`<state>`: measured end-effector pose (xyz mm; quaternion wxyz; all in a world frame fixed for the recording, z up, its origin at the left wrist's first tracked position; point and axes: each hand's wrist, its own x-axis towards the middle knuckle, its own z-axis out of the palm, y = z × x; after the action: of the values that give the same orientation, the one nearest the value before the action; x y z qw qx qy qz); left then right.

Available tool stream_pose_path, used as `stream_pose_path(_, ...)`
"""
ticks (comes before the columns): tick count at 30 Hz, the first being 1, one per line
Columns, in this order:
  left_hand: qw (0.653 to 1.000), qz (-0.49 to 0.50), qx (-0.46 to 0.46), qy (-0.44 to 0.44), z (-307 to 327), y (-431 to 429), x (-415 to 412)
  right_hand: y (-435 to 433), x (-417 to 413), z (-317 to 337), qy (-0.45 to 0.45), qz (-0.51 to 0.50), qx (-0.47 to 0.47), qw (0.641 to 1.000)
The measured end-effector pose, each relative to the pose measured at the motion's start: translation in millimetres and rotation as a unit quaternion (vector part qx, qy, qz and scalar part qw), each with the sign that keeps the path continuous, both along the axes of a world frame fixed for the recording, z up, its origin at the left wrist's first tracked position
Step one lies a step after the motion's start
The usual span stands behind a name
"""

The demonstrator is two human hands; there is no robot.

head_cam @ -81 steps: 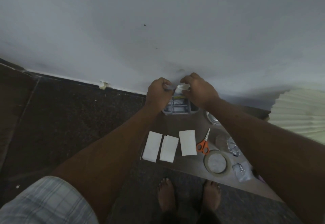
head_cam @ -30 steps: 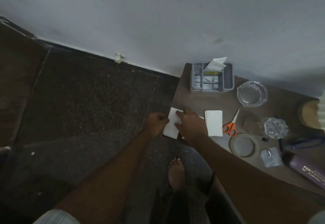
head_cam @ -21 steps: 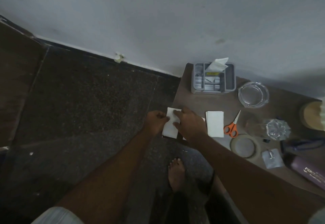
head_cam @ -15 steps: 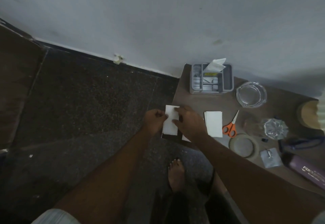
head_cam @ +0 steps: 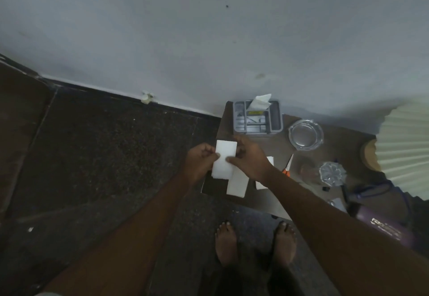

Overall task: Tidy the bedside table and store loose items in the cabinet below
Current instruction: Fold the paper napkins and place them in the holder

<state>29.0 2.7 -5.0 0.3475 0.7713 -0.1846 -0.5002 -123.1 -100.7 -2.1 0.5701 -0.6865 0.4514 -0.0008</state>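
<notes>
A white folded tissue [head_cam: 224, 159] is held above the left front corner of the brown bedside table [head_cam: 276, 142]. My left hand [head_cam: 200, 162] pinches its left edge and my right hand [head_cam: 249, 158] pinches its right edge. A second white tissue [head_cam: 236, 183] lies flat on the table just below it. A third white tissue [head_cam: 263, 183] is mostly hidden under my right wrist. The grey organiser tray [head_cam: 276, 115] stands at the table's back by the wall, with a white tissue [head_cam: 260, 101] sticking out of it.
A glass ashtray [head_cam: 306, 134], orange-handled scissors [head_cam: 287, 166], a clear crinkled cup [head_cam: 332, 173], a purple bottle [head_cam: 385, 226] and a pleated lamp [head_cam: 404, 147] crowd the table's right side. Dark stone floor lies to the left. My bare feet [head_cam: 226, 243] stand at the table's front.
Both hands left the organiser tray, came down to the leftmost tissue and lifted it off the table between them.
</notes>
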Motion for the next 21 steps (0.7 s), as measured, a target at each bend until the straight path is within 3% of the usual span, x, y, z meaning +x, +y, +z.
stream_pose_path(5, 0.998, -0.039, -0.045, 0.010, 15.6, -20.2, -12.7, -22.3, -21.3, 17.2, -0.036, -0.030, 0.024, 0.999)
stream_pose_path(10, 0.995, -0.076, -0.066, -0.020, 37.9, -49.1, -28.0, -49.1, -41.9, 39.8, -0.052, -0.032, -0.015, 0.998)
stream_pose_path(16, 0.990, -0.079, -0.092, -0.076, 61.9, -93.8, -36.1, -100.9, -48.2, 76.4, 0.005, 0.054, -0.186, 0.981)
stream_pose_path(21, 0.984, -0.083, -0.105, -0.117, 73.2, -124.2, -34.1, -132.6, -40.0, 96.6, 0.034, 0.093, -0.249, 0.963)
